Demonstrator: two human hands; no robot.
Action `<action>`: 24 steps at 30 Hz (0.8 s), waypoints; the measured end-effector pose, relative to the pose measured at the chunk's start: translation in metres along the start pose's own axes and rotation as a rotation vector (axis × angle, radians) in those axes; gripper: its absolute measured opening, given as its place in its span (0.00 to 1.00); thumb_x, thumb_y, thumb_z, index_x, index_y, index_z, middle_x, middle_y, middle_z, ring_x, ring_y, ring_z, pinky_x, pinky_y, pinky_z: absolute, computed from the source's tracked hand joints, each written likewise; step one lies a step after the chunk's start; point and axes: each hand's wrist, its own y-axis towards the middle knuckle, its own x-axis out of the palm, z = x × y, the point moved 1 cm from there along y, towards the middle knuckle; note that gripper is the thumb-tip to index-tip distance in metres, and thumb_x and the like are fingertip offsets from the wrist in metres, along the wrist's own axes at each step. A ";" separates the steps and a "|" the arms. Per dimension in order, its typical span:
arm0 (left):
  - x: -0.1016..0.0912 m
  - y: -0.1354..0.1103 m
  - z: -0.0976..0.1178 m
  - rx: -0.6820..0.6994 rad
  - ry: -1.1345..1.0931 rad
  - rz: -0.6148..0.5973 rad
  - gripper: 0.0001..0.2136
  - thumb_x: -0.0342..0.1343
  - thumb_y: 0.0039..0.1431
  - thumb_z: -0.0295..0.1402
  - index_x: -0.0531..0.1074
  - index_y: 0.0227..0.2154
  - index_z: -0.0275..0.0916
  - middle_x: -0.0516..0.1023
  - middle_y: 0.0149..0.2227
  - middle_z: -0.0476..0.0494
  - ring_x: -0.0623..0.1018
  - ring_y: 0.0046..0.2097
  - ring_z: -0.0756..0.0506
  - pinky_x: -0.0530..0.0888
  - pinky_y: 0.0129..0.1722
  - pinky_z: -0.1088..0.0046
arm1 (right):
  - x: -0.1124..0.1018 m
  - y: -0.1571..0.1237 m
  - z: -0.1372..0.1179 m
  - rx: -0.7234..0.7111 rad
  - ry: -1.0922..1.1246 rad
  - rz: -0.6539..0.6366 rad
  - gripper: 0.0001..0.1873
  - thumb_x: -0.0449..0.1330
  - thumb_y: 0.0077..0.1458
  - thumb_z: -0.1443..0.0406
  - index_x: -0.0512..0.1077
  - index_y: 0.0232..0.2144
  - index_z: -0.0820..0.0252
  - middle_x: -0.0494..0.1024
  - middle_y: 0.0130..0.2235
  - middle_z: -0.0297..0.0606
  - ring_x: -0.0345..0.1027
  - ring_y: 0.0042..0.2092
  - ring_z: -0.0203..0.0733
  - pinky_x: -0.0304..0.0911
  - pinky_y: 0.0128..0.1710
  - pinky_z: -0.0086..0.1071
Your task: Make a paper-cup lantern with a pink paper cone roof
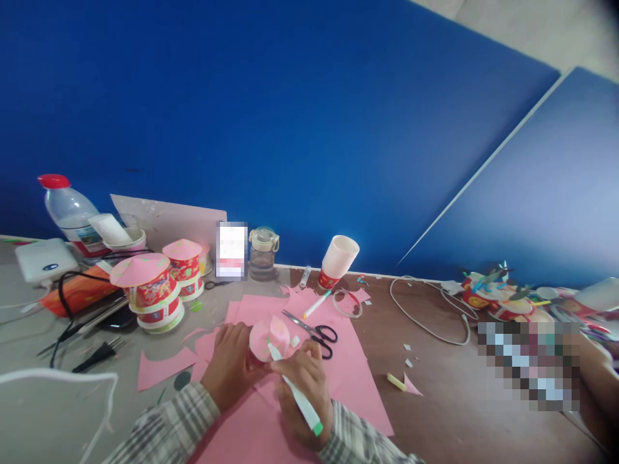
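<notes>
My left hand (232, 364) is closed around the side of a small pink paper cone (264, 335) with faint green marks on it. What sits beneath the cone is mostly hidden by my fingers. In my right hand (302, 383) is a white marker (300, 401) with a green end, its tip at the cone's surface. Both hands are over large pink paper sheets (360, 386). Just beyond my right hand lie black-handled scissors (325, 338) and a second white marker (316, 305).
Cups with pink cone roofs (149, 290) stand at left, near a bottle (72, 216) and a black plug (99, 354). A glass jar (262, 254) and stacked paper cups (338, 258) line the blue partition (290, 129). Another person's arm (592, 374) is at right.
</notes>
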 end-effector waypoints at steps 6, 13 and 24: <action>0.001 0.000 -0.001 -0.018 0.000 -0.019 0.12 0.57 0.36 0.42 0.63 0.24 0.45 0.64 0.24 0.55 0.67 0.28 0.44 0.65 0.32 0.63 | 0.000 0.000 -0.001 -0.005 0.007 0.002 0.11 0.50 0.56 0.64 0.69 0.41 0.57 0.75 0.26 0.29 0.66 0.24 0.37 0.56 0.38 0.39; 0.001 0.000 0.000 0.001 0.010 0.011 0.12 0.57 0.36 0.41 0.63 0.24 0.45 0.65 0.24 0.55 0.67 0.28 0.44 0.65 0.32 0.63 | 0.001 0.000 -0.001 -0.001 0.017 0.014 0.11 0.50 0.58 0.63 0.70 0.39 0.57 0.74 0.25 0.29 0.66 0.24 0.37 0.56 0.38 0.39; 0.000 0.001 0.000 -0.015 0.002 -0.010 0.13 0.57 0.35 0.42 0.63 0.25 0.46 0.66 0.24 0.55 0.68 0.29 0.44 0.65 0.32 0.63 | -0.003 0.004 -0.004 0.003 0.015 0.054 0.11 0.49 0.58 0.63 0.70 0.40 0.55 0.75 0.25 0.29 0.66 0.24 0.37 0.57 0.37 0.39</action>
